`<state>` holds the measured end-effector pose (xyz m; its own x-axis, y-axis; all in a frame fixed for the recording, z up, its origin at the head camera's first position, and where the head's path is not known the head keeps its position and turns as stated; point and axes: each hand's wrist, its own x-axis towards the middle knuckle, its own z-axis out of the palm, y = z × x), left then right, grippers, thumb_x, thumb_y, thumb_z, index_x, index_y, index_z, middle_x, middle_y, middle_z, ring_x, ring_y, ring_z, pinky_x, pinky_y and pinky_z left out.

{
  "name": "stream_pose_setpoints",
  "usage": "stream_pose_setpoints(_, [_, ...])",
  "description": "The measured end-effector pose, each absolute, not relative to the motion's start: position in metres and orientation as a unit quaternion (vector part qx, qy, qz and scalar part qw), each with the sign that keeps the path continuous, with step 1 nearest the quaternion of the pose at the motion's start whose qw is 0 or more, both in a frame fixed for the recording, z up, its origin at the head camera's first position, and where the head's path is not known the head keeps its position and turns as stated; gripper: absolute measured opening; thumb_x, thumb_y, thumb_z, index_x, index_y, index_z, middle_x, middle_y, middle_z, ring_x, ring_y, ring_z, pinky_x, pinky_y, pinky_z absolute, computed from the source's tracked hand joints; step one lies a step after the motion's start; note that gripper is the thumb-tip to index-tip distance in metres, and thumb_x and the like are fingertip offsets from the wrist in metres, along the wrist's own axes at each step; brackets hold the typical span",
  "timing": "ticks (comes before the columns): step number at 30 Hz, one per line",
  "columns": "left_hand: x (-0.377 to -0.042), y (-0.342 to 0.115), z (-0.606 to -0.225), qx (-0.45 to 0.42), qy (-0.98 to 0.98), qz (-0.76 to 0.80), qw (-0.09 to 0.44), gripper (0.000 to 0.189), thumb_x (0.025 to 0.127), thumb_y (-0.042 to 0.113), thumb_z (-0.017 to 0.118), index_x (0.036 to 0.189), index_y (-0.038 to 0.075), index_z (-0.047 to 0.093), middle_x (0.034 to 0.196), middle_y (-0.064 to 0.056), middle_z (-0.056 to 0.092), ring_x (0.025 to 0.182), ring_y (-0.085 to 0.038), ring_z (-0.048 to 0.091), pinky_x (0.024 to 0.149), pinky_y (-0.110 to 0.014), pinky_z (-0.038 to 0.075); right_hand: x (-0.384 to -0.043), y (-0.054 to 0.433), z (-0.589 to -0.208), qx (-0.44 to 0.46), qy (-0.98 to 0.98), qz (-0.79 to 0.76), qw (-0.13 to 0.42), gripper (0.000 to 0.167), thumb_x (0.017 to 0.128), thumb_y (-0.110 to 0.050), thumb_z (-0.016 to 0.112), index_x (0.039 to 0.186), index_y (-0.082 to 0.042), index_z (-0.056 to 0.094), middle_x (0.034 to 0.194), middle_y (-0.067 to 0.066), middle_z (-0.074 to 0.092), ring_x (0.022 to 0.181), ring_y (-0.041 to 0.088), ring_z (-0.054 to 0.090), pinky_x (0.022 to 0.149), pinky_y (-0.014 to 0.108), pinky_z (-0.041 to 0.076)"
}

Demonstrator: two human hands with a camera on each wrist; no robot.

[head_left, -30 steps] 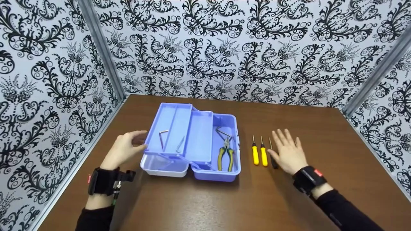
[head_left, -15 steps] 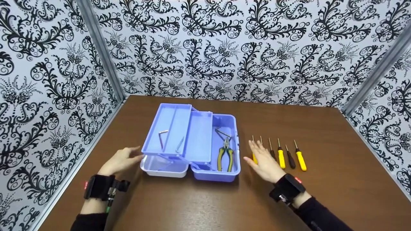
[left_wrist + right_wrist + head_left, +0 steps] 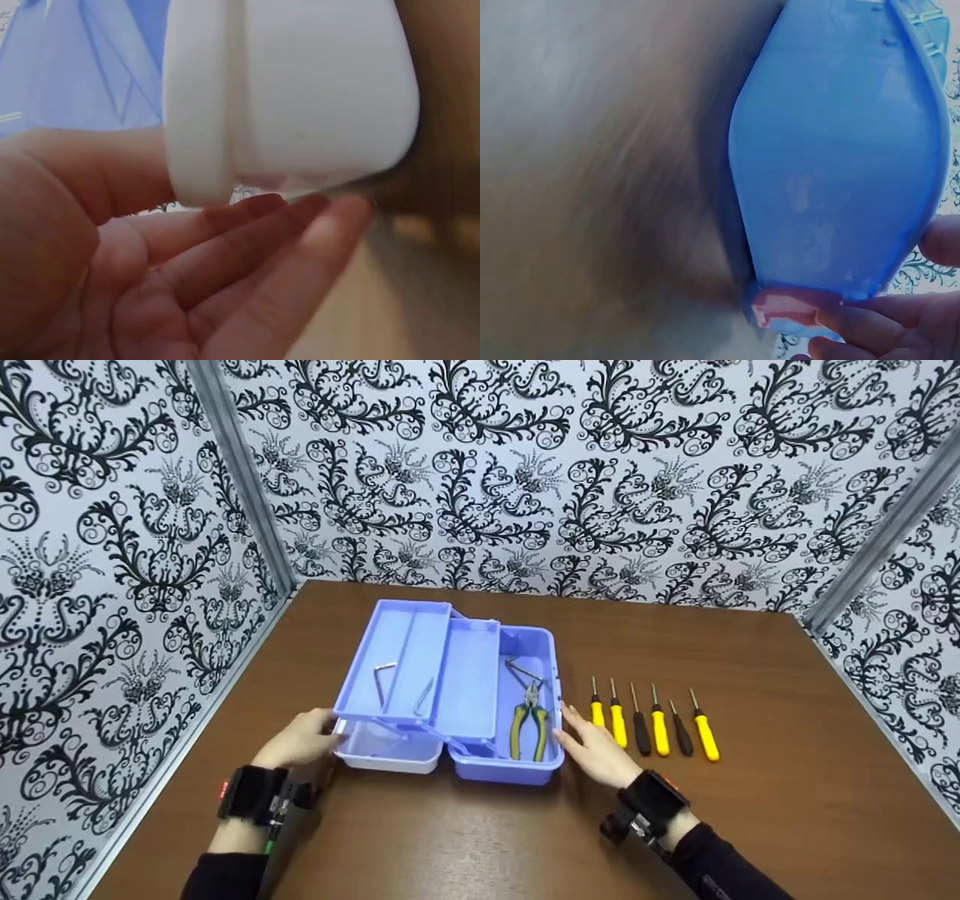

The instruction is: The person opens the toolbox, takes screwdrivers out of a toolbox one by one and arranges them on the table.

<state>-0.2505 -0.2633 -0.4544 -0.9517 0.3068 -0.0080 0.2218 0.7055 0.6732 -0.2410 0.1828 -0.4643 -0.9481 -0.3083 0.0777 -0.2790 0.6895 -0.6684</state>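
A blue plastic toolbox (image 3: 506,772) stands unfolded, with stepped trays (image 3: 469,682) and a pale lid (image 3: 390,763) laid back to the left. My left hand (image 3: 300,740) holds the lid's left edge; in the left wrist view the thumb (image 3: 127,169) lies over the rim and the fingers extend below the outer wall. Against the box's right side rest the fairly straight fingers of my right hand (image 3: 604,754). One fingertip meets a red latch (image 3: 791,306) in the right wrist view. Yellow-green pliers (image 3: 517,731) and a hex key (image 3: 528,670) lie in the box.
Several screwdrivers with yellow or black handles, such as a yellow screwdriver (image 3: 706,736), lie in a row right of the box. Hex keys (image 3: 379,686) sit in the upper tray. Patterned walls (image 3: 510,510) border the brown table (image 3: 465,840).
My right hand has moved left from above the screwdrivers to the box's right side, uncovering them. My left hand has dropped from beside the upper tray to the lid's edge.
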Motion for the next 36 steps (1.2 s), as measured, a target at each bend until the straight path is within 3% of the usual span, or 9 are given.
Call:
stream_pose_setpoints(4, [-0.251, -0.262, -0.447, 0.134, 0.915, 0.377, 0.054, 0.034, 0.085, 0.003, 0.06, 0.116, -0.012, 0.063, 0.084, -0.015, 0.07, 0.067, -0.014, 0.06, 0.06, -0.026, 0.053, -0.239, 0.183, -0.463, -0.161, 0.911, -0.379, 0.029, 0.057, 0.103, -0.021, 0.048, 0.148, 0.009, 0.031, 0.15, 0.037, 0.03, 0.143, 0.045, 0.032, 0.117, 0.057, 0.03])
stream_pose_setpoints(11, [-0.243, -0.253, -0.421, 0.119, 0.926, 0.358, -0.015, 0.042, 0.085, 0.004, 0.058, 0.123, -0.012, 0.061, 0.109, -0.028, 0.071, 0.094, -0.035, 0.07, 0.088, -0.048, 0.058, -0.239, 0.182, -0.467, -0.162, 0.911, -0.379, 0.029, 0.056, 0.104, -0.021, 0.046, 0.148, 0.01, 0.032, 0.151, 0.036, 0.031, 0.142, 0.045, 0.033, 0.118, 0.056, 0.03])
stream_pose_setpoints(16, [-0.236, -0.237, -0.398, 0.116, 0.928, 0.349, -0.064, 0.042, 0.093, 0.011, 0.058, 0.13, -0.009, 0.058, 0.113, -0.028, 0.07, 0.086, -0.032, 0.071, 0.082, -0.048, 0.059, -0.239, 0.181, -0.468, -0.162, 0.91, -0.38, 0.023, 0.054, 0.104, -0.019, 0.045, 0.148, 0.01, 0.032, 0.151, 0.036, 0.033, 0.141, 0.045, 0.035, 0.118, 0.056, 0.03])
stream_pose_setpoints(20, [-0.231, -0.222, -0.383, 0.117, 0.929, 0.336, -0.101, 0.047, 0.099, 0.026, 0.056, 0.134, -0.005, 0.056, 0.092, -0.022, 0.073, 0.071, -0.022, 0.063, 0.074, -0.042, 0.056, -0.239, 0.18, -0.467, -0.162, 0.911, -0.379, 0.015, 0.051, 0.105, -0.017, 0.042, 0.148, 0.01, 0.032, 0.15, 0.035, 0.033, 0.142, 0.045, 0.034, 0.119, 0.056, 0.028])
stream_pose_setpoints(24, [-0.226, -0.207, -0.37, 0.112, 0.929, 0.328, -0.133, 0.046, 0.102, 0.031, 0.052, 0.135, 0.0, 0.058, 0.065, -0.009, 0.057, 0.063, -0.021, 0.054, 0.07, -0.042, 0.052, -0.239, 0.181, -0.468, -0.176, 0.91, -0.375, -0.002, 0.047, 0.104, -0.009, 0.039, 0.147, 0.01, 0.035, 0.15, 0.034, 0.035, 0.141, 0.047, 0.034, 0.119, 0.057, 0.027])
stream_pose_setpoints(26, [-0.224, -0.199, -0.365, 0.116, 0.926, 0.326, -0.152, 0.044, 0.103, 0.03, 0.049, 0.135, 0.001, 0.059, 0.074, -0.015, 0.065, 0.07, -0.029, 0.062, 0.074, -0.049, 0.055, -0.24, 0.182, -0.468, -0.19, 0.909, -0.371, -0.009, 0.046, 0.102, -0.003, 0.041, 0.146, 0.011, 0.036, 0.148, 0.036, 0.036, 0.14, 0.049, 0.035, 0.117, 0.059, 0.028])
stream_pose_setpoints(28, [-0.222, -0.191, -0.362, 0.126, 0.92, 0.328, -0.176, 0.041, 0.104, 0.029, 0.048, 0.133, 0.003, 0.061, 0.097, -0.021, 0.073, 0.086, -0.037, 0.069, 0.083, -0.055, 0.056, -0.24, 0.183, -0.468, -0.199, 0.911, -0.362, -0.01, 0.048, 0.1, 0.002, 0.042, 0.146, 0.012, 0.035, 0.147, 0.038, 0.036, 0.139, 0.05, 0.036, 0.116, 0.06, 0.029])
stream_pose_setpoints(31, [-0.222, -0.181, -0.36, 0.143, 0.906, 0.341, -0.209, 0.038, 0.104, 0.025, 0.046, 0.13, 0.005, 0.064, 0.126, -0.022, 0.066, 0.111, -0.043, 0.066, 0.094, -0.059, 0.053, -0.24, 0.185, -0.47, -0.207, 0.914, -0.349, -0.013, 0.051, 0.096, 0.007, 0.044, 0.146, 0.013, 0.034, 0.145, 0.041, 0.036, 0.137, 0.052, 0.038, 0.115, 0.061, 0.031])
stream_pose_setpoints(36, [-0.224, -0.167, -0.36, 0.207, 0.869, 0.38, -0.239, 0.032, 0.096, 0.011, 0.055, 0.124, 0.002, 0.067, 0.131, -0.022, 0.063, 0.125, -0.039, 0.059, 0.108, -0.055, 0.045, -0.241, 0.186, -0.474, -0.215, 0.917, -0.336, -0.026, 0.053, 0.094, 0.009, 0.047, 0.145, 0.014, 0.034, 0.145, 0.042, 0.036, 0.136, 0.053, 0.038, 0.114, 0.06, 0.032])
